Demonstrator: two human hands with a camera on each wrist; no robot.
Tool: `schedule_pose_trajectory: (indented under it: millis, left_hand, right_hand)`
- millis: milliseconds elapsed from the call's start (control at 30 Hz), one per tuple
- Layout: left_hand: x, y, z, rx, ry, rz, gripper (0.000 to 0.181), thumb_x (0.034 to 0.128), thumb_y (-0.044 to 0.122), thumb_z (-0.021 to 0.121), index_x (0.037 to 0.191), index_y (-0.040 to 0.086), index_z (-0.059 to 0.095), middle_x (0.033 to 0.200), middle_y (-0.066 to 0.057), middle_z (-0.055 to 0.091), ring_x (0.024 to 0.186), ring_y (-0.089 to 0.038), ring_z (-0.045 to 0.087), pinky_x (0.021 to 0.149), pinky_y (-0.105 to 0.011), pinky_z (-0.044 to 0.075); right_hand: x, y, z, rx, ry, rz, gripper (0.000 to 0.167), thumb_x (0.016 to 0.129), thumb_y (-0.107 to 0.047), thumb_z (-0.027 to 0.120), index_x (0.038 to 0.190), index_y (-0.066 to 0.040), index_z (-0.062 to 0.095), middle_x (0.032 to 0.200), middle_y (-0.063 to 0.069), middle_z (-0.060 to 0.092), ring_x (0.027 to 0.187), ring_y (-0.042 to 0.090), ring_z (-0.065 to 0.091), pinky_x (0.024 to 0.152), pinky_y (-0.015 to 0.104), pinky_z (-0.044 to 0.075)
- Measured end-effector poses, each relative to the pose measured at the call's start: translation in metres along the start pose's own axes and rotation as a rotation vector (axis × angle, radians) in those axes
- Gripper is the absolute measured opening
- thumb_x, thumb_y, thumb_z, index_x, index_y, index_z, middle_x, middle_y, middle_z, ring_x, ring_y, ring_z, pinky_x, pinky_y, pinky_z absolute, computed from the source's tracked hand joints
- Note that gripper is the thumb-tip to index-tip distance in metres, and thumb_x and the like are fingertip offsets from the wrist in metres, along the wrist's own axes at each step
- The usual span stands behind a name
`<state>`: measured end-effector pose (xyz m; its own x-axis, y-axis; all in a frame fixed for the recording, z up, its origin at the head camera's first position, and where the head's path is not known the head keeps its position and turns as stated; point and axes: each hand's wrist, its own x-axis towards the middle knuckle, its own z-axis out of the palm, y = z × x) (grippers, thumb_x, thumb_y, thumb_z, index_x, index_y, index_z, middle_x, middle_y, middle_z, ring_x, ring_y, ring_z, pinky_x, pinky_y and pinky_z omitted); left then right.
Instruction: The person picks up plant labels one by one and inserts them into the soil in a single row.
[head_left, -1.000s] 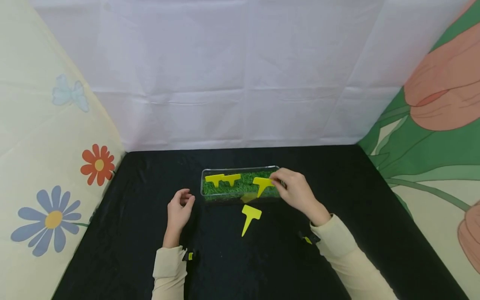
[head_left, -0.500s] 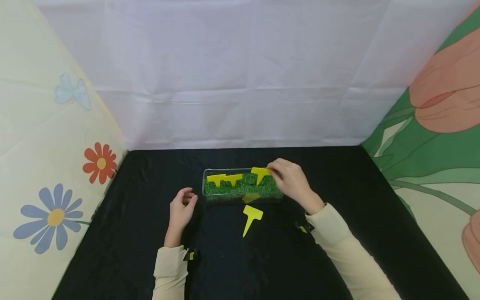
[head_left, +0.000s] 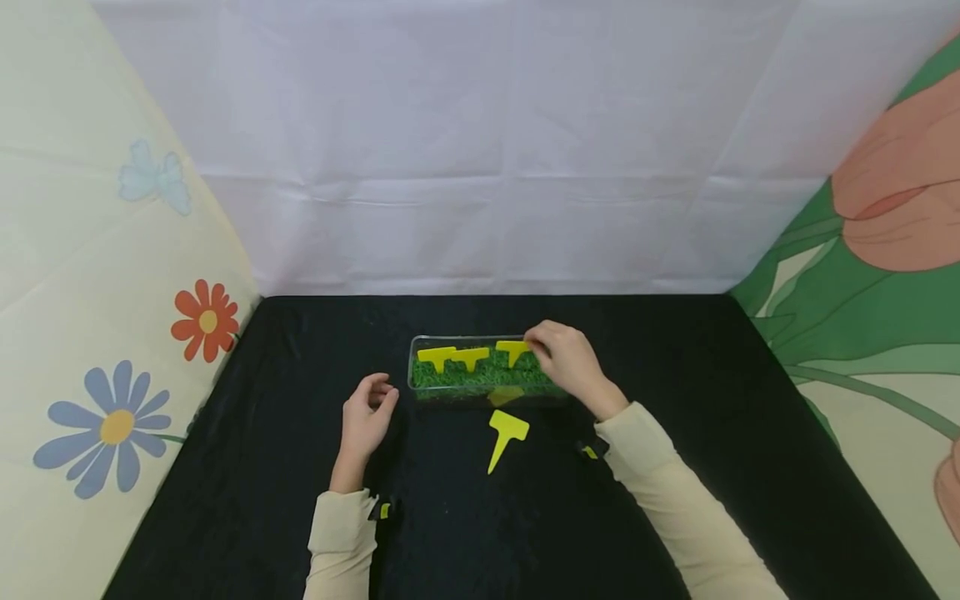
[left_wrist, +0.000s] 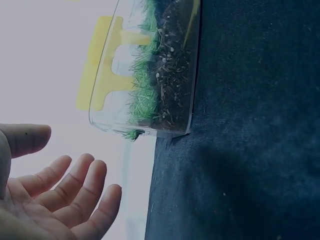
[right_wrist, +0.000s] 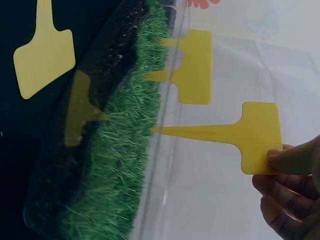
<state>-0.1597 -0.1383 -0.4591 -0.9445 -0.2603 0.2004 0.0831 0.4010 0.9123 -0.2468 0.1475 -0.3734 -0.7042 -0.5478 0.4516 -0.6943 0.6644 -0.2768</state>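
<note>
My right hand point(head_left: 572, 360) pinches the head of a yellow T-shaped plant label point(right_wrist: 260, 140) between thumb and fingers. In the right wrist view its pointed stem reaches the green grass point(right_wrist: 125, 135) in a clear plastic box point(head_left: 412, 367); whether the tip is sunk in cannot be seen. Two similar labels point(head_left: 433, 356) stand side by side in the grass toward the left end. Another yellow plant label point(head_left: 510, 427) lies flat on the cloth before the box. My left hand point(head_left: 364, 423), fingers loosely bent and holding nothing, is beside the box's left end, apart from it.
Dark soil point(left_wrist: 172, 75) fills the box beneath the grass. A yellow shape point(head_left: 506, 395), seemingly a reflection, shows in its front wall. Black cloth point(head_left: 450, 525) covers the table. A white sheet point(head_left: 495, 167) hangs behind, with flower-printed panels on both sides.
My right hand has carried the label back and to the left over the box, then slightly down toward the grass. The left hand has stayed in place; the head view has shifted slightly.
</note>
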Motion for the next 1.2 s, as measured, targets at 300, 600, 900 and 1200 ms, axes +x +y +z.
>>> schedule_pose_trajectory:
  millis: [300,600,900,1200]
  left_hand:
    - [0.0,0.0,0.0,0.002,-0.002,-0.003,0.026,0.0869,0.003,0.059,0.11,-0.008,0.055,0.093,-0.018,0.06,0.081,-0.03,0.058,0.07,-0.038,0.046]
    - [0.001,0.0,0.001,0.004,-0.003,0.001,0.026,0.0868,0.003,0.059,0.11,-0.007,0.055,0.093,-0.018,0.061,0.081,-0.03,0.058,0.068,-0.037,0.046]
    - [0.0,-0.001,-0.001,0.01,-0.009,0.006,0.026,0.0873,0.003,0.058,0.111,-0.008,0.054,0.093,-0.018,0.06,0.082,-0.03,0.058,0.068,-0.037,0.046]
    - [0.001,-0.002,-0.001,0.011,-0.012,0.011,0.026,0.0869,0.003,0.058,0.111,-0.008,0.054,0.093,-0.018,0.061,0.081,-0.03,0.058,0.068,-0.037,0.046]
  right_hand:
    - [0.0,0.004,0.013,-0.011,-0.02,0.028,0.008,0.083,-0.002,0.064,0.089,-0.003,0.068,0.085,0.008,0.064,0.074,0.021,0.061,0.066,0.035,0.05]
    - [0.0,0.008,0.02,-0.026,-0.043,0.027,0.007,0.082,-0.001,0.064,0.088,-0.003,0.068,0.084,0.008,0.064,0.074,0.021,0.061,0.066,0.035,0.05]
    - [0.004,0.01,0.018,0.001,-0.048,0.028,0.009,0.083,0.001,0.063,0.09,-0.002,0.068,0.084,0.008,0.064,0.073,0.021,0.06,0.065,0.034,0.05]
    - [0.002,0.014,0.027,-0.001,-0.072,0.053,0.009,0.083,-0.001,0.063,0.09,-0.003,0.069,0.084,0.008,0.064,0.073,0.022,0.061,0.066,0.034,0.05]
